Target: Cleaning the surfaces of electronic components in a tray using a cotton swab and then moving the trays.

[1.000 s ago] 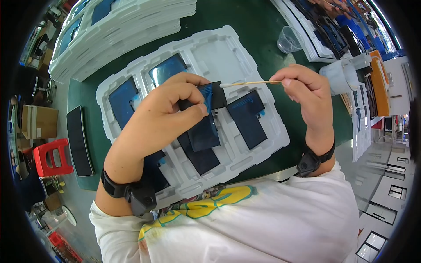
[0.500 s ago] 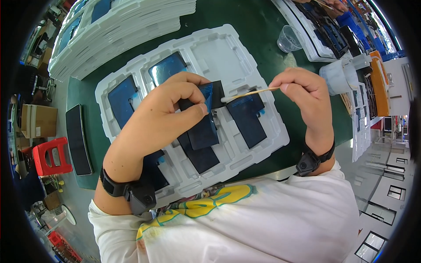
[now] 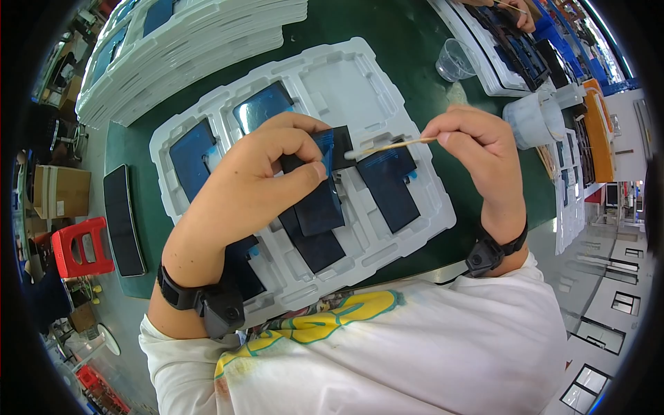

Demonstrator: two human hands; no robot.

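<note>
Between thumb and fingers, my left hand (image 3: 280,155) grips a dark, flat L-shaped battery (image 3: 319,207) with bluish film, raised over the white moulded tray (image 3: 349,79). A wooden cotton swab (image 3: 391,146) is pinched in my right hand (image 3: 481,142). Its white tip is close to the upper right edge of the held battery; whether they touch I cannot tell. Another L-shaped battery (image 3: 391,194) lies in the tray just below the swab. More dark pieces (image 3: 263,107) rest in other pockets, partly hidden by my left hand and forearm.
Stacked white trays (image 3: 187,62) rise at the far left. A black phone-like slab (image 3: 122,221) lies at the table's left edge. At the far right stand a clear plastic cup (image 3: 454,61) and a whitish tub (image 3: 532,121). Another person's hand (image 3: 519,14) holds a thin stick there.
The swab and my right hand have shifted very slightly left. My left hand keeps its grip on the battery. The other person's hand at the far right has moved.
</note>
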